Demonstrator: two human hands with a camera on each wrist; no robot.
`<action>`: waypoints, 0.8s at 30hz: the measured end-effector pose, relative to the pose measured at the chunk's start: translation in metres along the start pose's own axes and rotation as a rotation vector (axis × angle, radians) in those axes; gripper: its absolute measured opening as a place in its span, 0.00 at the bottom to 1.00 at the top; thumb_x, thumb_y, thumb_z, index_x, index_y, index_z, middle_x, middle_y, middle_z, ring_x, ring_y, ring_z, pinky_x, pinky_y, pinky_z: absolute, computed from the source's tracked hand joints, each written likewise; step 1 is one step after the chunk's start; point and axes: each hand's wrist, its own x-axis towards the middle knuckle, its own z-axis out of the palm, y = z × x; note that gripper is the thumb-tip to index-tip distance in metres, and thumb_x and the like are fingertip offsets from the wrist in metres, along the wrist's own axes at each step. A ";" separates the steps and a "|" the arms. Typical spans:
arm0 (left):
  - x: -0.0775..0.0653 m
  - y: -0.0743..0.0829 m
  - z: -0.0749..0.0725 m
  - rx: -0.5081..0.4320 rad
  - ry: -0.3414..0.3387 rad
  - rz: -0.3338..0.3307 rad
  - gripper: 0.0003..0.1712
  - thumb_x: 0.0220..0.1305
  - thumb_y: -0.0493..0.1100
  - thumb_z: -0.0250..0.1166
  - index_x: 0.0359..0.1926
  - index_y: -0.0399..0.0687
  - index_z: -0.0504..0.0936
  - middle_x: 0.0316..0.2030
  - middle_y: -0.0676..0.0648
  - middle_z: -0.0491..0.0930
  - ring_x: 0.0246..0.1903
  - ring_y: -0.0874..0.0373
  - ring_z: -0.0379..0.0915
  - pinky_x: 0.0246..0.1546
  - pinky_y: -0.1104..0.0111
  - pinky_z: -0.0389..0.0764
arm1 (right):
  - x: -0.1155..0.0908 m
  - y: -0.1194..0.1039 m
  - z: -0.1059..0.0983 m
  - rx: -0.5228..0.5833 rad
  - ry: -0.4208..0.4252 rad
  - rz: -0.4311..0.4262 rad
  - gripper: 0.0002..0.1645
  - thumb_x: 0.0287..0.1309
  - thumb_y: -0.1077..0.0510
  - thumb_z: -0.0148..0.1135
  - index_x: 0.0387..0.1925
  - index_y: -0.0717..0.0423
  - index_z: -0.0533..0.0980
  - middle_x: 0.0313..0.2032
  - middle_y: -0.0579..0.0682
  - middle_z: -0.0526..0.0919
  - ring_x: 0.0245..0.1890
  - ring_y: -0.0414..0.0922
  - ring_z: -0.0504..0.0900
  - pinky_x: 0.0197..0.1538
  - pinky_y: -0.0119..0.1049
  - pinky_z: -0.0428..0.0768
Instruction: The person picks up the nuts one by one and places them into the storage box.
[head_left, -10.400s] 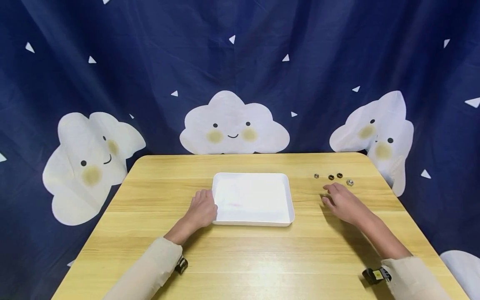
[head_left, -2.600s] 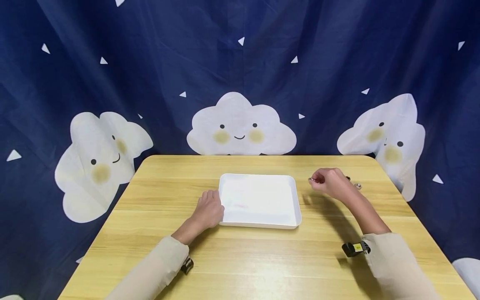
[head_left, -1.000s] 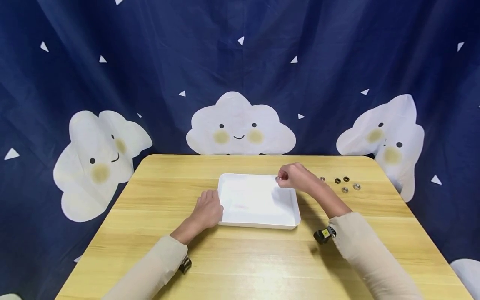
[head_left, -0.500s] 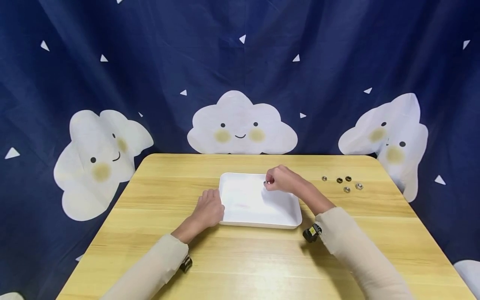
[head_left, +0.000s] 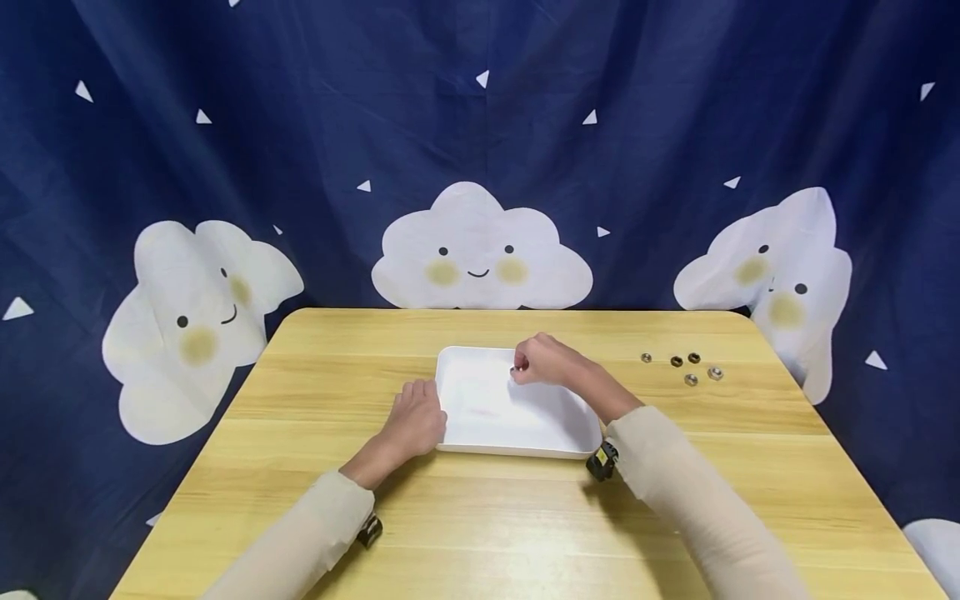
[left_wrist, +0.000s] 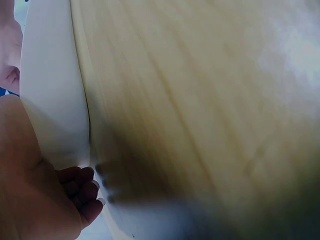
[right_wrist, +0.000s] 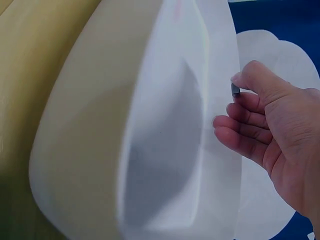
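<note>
A white rectangular tray (head_left: 480,417) sits on the wooden table. My left hand (head_left: 417,417) grips its left side; in the left wrist view, the curled fingers (left_wrist: 82,190) lie against the tray's outer wall (left_wrist: 55,100). Over the back half of the tray, my right hand (head_left: 546,362) pinches a small metal nut (right_wrist: 235,90) between thumb and fingertips, casting a shadow inside. In the head view only a bit of that nut (head_left: 515,370) shows. On the table right of the tray lie several loose nuts, among them a dark one (head_left: 677,361) and a larger silver one (head_left: 716,373).
The wooden table (head_left: 465,533) reaches back to a dark blue curtain (head_left: 315,100) printed with white clouds. A black wrist camera (head_left: 602,461) on my right sleeve hangs by the tray's front right corner.
My right hand, first over the loose nuts, has picked up a nut and carried it left over the tray, moving further left in the last second. My left hand has stayed at the tray.
</note>
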 end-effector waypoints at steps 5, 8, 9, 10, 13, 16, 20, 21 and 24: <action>0.000 -0.001 0.002 -0.006 0.003 0.001 0.10 0.68 0.42 0.52 0.42 0.39 0.65 0.37 0.44 0.63 0.39 0.48 0.55 0.39 0.62 0.58 | 0.006 -0.003 0.006 0.004 -0.029 -0.007 0.09 0.60 0.55 0.67 0.32 0.57 0.85 0.30 0.46 0.86 0.26 0.37 0.74 0.34 0.28 0.73; 0.000 -0.001 0.002 -0.006 0.000 0.001 0.10 0.69 0.42 0.52 0.43 0.39 0.65 0.37 0.44 0.63 0.39 0.48 0.55 0.39 0.62 0.58 | 0.009 -0.004 0.010 -0.004 -0.031 -0.017 0.08 0.59 0.55 0.67 0.31 0.56 0.85 0.29 0.46 0.87 0.25 0.36 0.74 0.33 0.27 0.73; 0.000 0.000 0.001 -0.009 0.002 0.001 0.10 0.69 0.42 0.52 0.43 0.38 0.65 0.37 0.44 0.63 0.39 0.48 0.55 0.39 0.62 0.58 | 0.010 -0.004 0.012 -0.009 -0.033 -0.018 0.08 0.58 0.55 0.66 0.31 0.56 0.85 0.28 0.45 0.87 0.25 0.36 0.74 0.33 0.27 0.73; 0.000 0.000 0.001 -0.009 0.003 0.002 0.10 0.69 0.42 0.52 0.43 0.38 0.65 0.37 0.44 0.63 0.40 0.48 0.55 0.39 0.62 0.58 | 0.011 -0.005 0.013 -0.015 -0.036 -0.019 0.08 0.58 0.55 0.67 0.31 0.55 0.86 0.28 0.45 0.86 0.25 0.35 0.74 0.33 0.26 0.73; -0.001 0.000 0.000 -0.013 0.006 0.003 0.10 0.69 0.42 0.52 0.43 0.38 0.65 0.37 0.44 0.63 0.40 0.48 0.55 0.40 0.62 0.58 | 0.012 -0.006 0.016 -0.028 -0.049 -0.014 0.07 0.57 0.55 0.67 0.30 0.54 0.86 0.28 0.44 0.87 0.25 0.35 0.75 0.33 0.27 0.74; -0.001 0.000 0.000 -0.009 -0.001 -0.002 0.10 0.69 0.42 0.52 0.44 0.38 0.66 0.37 0.44 0.63 0.40 0.48 0.55 0.40 0.62 0.58 | 0.014 -0.009 0.018 -0.031 -0.077 0.006 0.08 0.58 0.55 0.68 0.30 0.55 0.85 0.28 0.44 0.86 0.26 0.36 0.75 0.34 0.28 0.75; -0.002 0.001 -0.002 -0.003 -0.016 -0.012 0.10 0.70 0.42 0.52 0.45 0.38 0.66 0.38 0.44 0.63 0.40 0.48 0.56 0.41 0.62 0.58 | 0.015 -0.013 0.019 -0.047 -0.116 0.026 0.08 0.59 0.55 0.68 0.30 0.55 0.85 0.29 0.45 0.86 0.27 0.38 0.75 0.35 0.29 0.75; -0.002 0.001 -0.002 0.002 -0.019 -0.013 0.10 0.71 0.42 0.51 0.45 0.38 0.66 0.38 0.44 0.63 0.41 0.48 0.56 0.41 0.62 0.59 | 0.015 -0.014 0.020 -0.054 -0.125 0.029 0.08 0.60 0.55 0.69 0.30 0.55 0.85 0.29 0.45 0.86 0.27 0.38 0.75 0.36 0.29 0.75; -0.001 0.001 -0.002 0.004 -0.015 -0.012 0.11 0.71 0.42 0.52 0.46 0.38 0.66 0.38 0.44 0.63 0.41 0.48 0.56 0.41 0.62 0.59 | 0.015 -0.015 0.021 -0.062 -0.144 0.040 0.08 0.60 0.55 0.69 0.32 0.56 0.85 0.30 0.45 0.86 0.27 0.38 0.75 0.36 0.29 0.75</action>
